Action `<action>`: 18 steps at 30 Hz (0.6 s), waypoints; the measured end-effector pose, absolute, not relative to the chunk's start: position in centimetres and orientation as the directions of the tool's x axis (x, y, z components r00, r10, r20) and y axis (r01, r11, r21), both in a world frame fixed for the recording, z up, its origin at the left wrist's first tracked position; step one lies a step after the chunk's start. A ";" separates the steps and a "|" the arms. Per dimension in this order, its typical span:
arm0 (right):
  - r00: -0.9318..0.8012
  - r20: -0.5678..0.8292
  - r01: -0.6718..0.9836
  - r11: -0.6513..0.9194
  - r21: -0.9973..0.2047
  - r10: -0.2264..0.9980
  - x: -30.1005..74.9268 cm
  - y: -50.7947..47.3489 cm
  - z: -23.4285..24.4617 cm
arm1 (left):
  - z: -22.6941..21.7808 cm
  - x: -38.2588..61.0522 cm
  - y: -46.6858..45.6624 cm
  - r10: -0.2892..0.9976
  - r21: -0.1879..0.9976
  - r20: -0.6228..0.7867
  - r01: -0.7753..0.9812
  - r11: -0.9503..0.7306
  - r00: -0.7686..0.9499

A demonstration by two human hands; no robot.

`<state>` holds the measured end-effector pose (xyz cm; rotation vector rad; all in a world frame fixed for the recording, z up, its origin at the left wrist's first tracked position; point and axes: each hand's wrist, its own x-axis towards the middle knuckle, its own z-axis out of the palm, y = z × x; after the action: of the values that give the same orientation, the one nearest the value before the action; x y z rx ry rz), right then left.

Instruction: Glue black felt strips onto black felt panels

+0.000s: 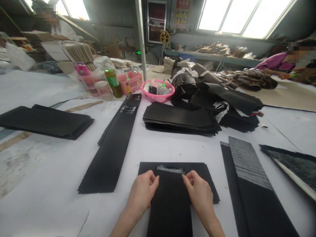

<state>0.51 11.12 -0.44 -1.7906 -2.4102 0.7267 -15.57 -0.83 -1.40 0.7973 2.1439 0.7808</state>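
My left hand [145, 186] pinches the left edge of a black strip [170, 200], close to its far end. On the opposite edge my right hand [198, 187] pinches the same strip between thumb and fingers. The strip's far end lies over a wider black sheet [206, 181] flat on the table. A whitish, shiny smear [171, 169] shows across the strip's far end. To the right lie black strips [261, 204], one with a grey streaked end. A long black strip [113, 148] with a glossy patch lies on the left.
Stacks of black sheets lie at the back [177, 117] and far left [46, 121]. Behind them stand a pink basin [158, 95], a pink box [130, 82] and a bottle [113, 84]. Dark material [222, 95] is heaped at back right. Two people work farther off.
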 end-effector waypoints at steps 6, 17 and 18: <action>-0.336 -0.228 0.884 0.223 -0.410 0.914 0.6 11.1 -0.4 | -1.4 -15.6 -0.7 0.729 0.701 -0.402 0.326 0.635 -0.554; -0.339 -0.200 0.867 0.223 -0.445 0.919 0.6 11.1 -0.1 | -0.3 -15.4 -0.5 0.718 0.673 -0.402 0.347 0.653 -0.568; -0.338 -0.206 0.867 0.219 -0.448 0.918 0.6 11.0 -0.1 | -0.2 -15.4 -0.5 0.716 0.668 -0.396 0.354 0.654 -0.575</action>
<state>0.59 11.03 -0.07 -1.7436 -2.3702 0.7599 -15.39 -0.48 -0.17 0.8258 2.2051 0.7037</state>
